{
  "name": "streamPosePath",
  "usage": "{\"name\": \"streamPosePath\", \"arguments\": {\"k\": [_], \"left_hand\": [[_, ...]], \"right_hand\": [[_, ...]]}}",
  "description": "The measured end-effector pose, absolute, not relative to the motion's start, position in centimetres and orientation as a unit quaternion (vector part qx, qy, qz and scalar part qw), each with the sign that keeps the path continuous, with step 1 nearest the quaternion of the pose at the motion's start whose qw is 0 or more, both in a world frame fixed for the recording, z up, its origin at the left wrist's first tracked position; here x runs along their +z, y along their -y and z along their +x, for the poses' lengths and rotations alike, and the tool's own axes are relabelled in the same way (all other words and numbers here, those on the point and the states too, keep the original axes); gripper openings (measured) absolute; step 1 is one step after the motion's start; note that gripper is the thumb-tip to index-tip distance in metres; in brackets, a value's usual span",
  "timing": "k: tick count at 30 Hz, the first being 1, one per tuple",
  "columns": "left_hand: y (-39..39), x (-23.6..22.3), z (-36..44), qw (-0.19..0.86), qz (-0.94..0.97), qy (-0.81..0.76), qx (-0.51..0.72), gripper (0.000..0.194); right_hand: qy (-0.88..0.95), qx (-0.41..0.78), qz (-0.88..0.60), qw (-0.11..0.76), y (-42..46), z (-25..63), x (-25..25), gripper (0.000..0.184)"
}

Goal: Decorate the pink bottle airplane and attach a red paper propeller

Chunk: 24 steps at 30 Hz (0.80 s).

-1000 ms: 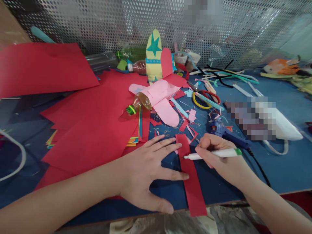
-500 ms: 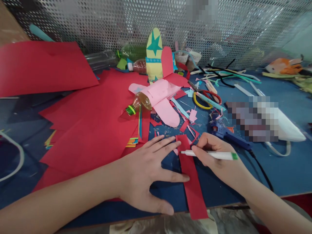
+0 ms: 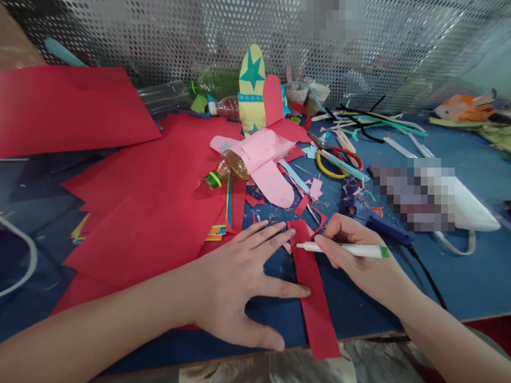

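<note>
A long red paper strip [image 3: 313, 290] lies on the blue table [image 3: 459, 276], its near end hanging over the front edge. My left hand [image 3: 243, 282] lies flat with fingers spread, the fingertips touching the strip's left edge. My right hand [image 3: 359, 260] grips a white marker with a green end [image 3: 343, 248], its tip resting on the upper part of the strip. A blue glue gun [image 3: 373, 217] lies just behind my right hand.
Large red paper sheets [image 3: 151, 202] cover the left half of the table. A bottle wrapped in pink paper wings [image 3: 255, 159] lies in the middle, with a yellow star-marked fin [image 3: 251, 90] behind. Scissors, paper scraps and pipe cleaners [image 3: 339, 154] lie right of it. Perforated metal panel at the back.
The marker's tip has slid a little left and up along the red strip. My left hand has stayed flat in place.
</note>
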State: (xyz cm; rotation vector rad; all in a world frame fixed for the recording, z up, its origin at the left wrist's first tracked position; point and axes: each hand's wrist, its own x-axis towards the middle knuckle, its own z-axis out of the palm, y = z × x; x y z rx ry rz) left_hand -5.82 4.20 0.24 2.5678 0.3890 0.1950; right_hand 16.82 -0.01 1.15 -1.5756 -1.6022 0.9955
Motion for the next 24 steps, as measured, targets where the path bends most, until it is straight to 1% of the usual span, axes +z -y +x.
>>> {"name": "streamPosePath", "arguments": {"k": [4, 7, 12, 16, 24], "left_hand": [[-4.11, 0.0, -5.86, 0.264, 0.951, -0.143, 0.071, 0.069], [-4.15, 0.01, -5.84, 0.265, 0.951, -0.142, 0.069, 0.069], [-4.27, 0.48, -5.74, 0.263, 0.952, -0.142, 0.058, 0.065], [-4.24, 0.61, -5.69, 0.265, 0.952, -0.147, 0.05, 0.067], [-4.19, 0.03, -5.82, 0.259, 0.953, -0.141, 0.076, 0.068]], "right_hand": [[0.629, 0.362, -0.606, 0.325, 0.13, 16.86, 0.77, 0.024], [0.632, 0.349, -0.605, 0.335, 0.15, 17.05, 0.57, 0.023], [0.627, 0.359, -0.604, 0.337, 0.03, 17.22, 0.49, 0.024], [0.629, 0.348, -0.611, 0.331, -0.02, 17.17, 0.4, 0.022], [0.632, 0.34, -0.613, 0.332, 0.05, 17.19, 0.39, 0.022]]}}
